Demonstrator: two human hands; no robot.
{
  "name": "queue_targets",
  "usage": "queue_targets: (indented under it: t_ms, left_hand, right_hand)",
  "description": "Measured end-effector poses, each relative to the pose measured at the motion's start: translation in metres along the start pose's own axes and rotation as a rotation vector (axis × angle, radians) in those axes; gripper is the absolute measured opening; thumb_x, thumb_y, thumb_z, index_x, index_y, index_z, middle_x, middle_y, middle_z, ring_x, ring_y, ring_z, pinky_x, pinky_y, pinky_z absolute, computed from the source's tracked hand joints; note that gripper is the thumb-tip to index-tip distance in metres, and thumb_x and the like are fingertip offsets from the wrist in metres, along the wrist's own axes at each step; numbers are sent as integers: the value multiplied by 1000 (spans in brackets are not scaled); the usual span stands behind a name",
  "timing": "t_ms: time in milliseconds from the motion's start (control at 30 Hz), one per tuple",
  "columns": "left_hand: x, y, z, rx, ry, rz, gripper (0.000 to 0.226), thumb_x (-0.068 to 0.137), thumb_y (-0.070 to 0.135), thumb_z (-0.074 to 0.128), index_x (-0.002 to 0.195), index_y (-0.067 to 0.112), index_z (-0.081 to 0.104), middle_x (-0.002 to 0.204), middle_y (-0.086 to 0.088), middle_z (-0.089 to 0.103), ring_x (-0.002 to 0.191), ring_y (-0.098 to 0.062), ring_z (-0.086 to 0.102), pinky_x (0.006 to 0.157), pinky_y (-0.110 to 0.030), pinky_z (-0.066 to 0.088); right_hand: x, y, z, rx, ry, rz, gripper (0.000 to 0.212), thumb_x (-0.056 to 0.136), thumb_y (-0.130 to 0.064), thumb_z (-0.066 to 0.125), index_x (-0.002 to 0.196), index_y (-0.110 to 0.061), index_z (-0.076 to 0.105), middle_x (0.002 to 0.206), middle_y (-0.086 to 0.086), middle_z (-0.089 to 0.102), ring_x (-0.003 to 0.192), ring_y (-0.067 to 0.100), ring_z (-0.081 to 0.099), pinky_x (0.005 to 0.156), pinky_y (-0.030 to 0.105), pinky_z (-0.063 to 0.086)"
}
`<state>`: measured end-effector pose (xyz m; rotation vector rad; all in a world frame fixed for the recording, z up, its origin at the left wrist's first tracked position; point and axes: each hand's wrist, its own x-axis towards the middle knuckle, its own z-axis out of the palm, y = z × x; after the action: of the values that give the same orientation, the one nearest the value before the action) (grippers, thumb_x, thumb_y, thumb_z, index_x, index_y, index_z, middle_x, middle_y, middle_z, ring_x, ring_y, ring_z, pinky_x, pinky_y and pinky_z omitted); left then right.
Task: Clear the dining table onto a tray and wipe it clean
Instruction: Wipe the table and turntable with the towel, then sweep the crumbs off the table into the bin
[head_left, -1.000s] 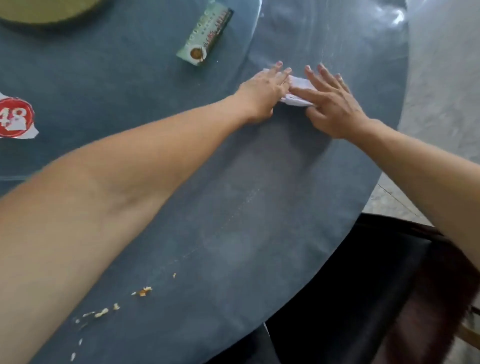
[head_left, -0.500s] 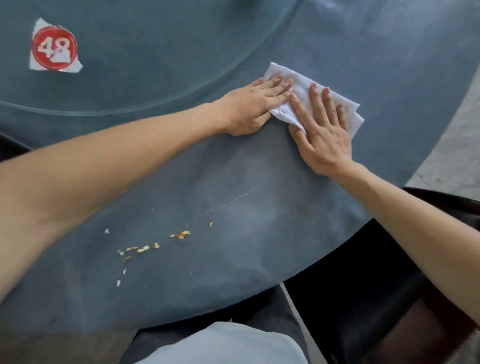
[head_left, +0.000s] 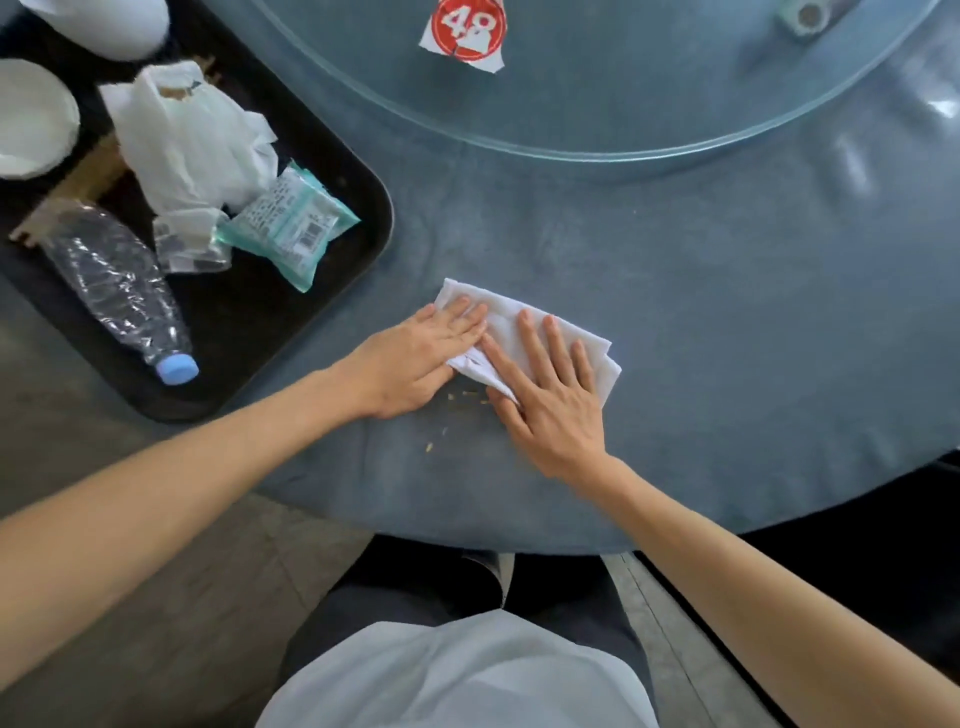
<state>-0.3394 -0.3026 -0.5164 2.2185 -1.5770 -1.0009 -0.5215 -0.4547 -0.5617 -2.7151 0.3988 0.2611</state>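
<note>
Pressing the white cloth (head_left: 524, 332) flat on the blue bench (head_left: 727, 312) with left hand (head_left: 415, 364) and right hand (head_left: 550, 400), both spread, crumbs (head_left: 457, 410) just beside. Probably handling soft and light, bunching easily; keeping palms over the folded middle.

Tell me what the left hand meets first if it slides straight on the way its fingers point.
The left hand points up and right across the white cloth. Past the cloth's far edge there is bare blue table, then likely the glass turntable rim. Nothing else seems to lie between.
</note>
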Motion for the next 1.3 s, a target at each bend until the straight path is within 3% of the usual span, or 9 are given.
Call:
queue_targets:
  t_ms: [200, 267, 333, 433, 567, 767, 867, 1067, 1300]
  left_hand:
    - [-74, 32, 44, -116, 39, -156, 62, 103, 6, 33, 160, 11, 9, 169, -1, -1, 155, -14, -6, 126, -27, -1]
    - [-81, 44, 38, -206, 81, -185, 63, 102, 3, 34, 161, 15, 15, 169, 3, 4, 155, -11, 2, 125, -27, 11]
    - [-73, 50, 20, -231, 186, -181, 68, 97, -2, 36, 160, 18, 22, 169, 7, 9, 155, -11, 12, 120, -33, 28]
    - [-38, 45, -13, -123, 351, -123, 70, 92, -9, 34, 158, 13, 29, 169, 0, 15, 155, -21, 18, 118, -39, 29]
    - [8, 21, -34, 79, 384, -126, 69, 91, -8, 35, 158, 9, 28, 168, -10, 16, 155, -28, 14, 125, -42, 20]
    - [10, 19, 7, 399, 54, -257, 73, 100, 16, 40, 162, 19, 2, 170, -2, -6, 157, -23, -6, 125, -46, 13]
    - [-14, 30, 9, 332, 163, -335, 74, 101, 31, 45, 162, 18, 4, 170, -4, -3, 156, -27, -5, 125, -49, 13]
    - [-101, 65, 49, 122, 514, -474, 71, 99, 41, 49, 160, 37, 14, 170, 2, -4, 156, -26, -9, 123, -53, 18]
    - [-192, 94, 147, -53, 755, -682, 69, 99, 41, 53, 160, 29, 22, 170, -2, -2, 155, -33, -7, 124, -52, 11]
  right_hand:
    - [-29, -19, -19, 114, -249, -208, 63, 98, -31, 34, 160, -41, 24, 172, -2, 11, 159, 26, 0, 127, 52, 6]
    - [-26, -20, -42, 203, -320, -240, 63, 97, -18, 39, 158, -32, 35, 168, 4, 26, 158, 31, 10, 126, 54, 15]
    - [-9, -14, -70, 179, -240, -286, 64, 91, -8, 41, 153, -21, 46, 160, 10, 42, 153, 39, 26, 122, 57, 27]
    - [29, -3, -105, 106, -57, -316, 69, 87, 14, 51, 150, -15, 51, 155, 15, 48, 145, 43, 40, 117, 58, 34]
    - [66, 15, -115, -4, 53, -316, 61, 96, 3, 54, 153, -20, 48, 157, 14, 45, 145, 41, 42, 118, 52, 35]
    - [43, 27, -65, -48, -211, -215, 56, 110, -39, 40, 161, -41, 18, 173, -1, 2, 159, 27, 1, 126, 50, 8]
    - [26, 28, -68, 39, -171, -227, 57, 107, -50, 39, 161, -42, 21, 173, -1, 0, 159, 27, -5, 126, 53, 3]
    - [-31, 5, -90, 284, -18, -352, 51, 109, -40, 43, 159, -31, 35, 171, 4, 15, 159, 25, 4, 127, 44, 15]
    - [-99, -79, -20, 336, -171, -757, 49, 105, -22, 57, 153, -18, 47, 164, 12, 34, 155, 32, 23, 126, 47, 22]
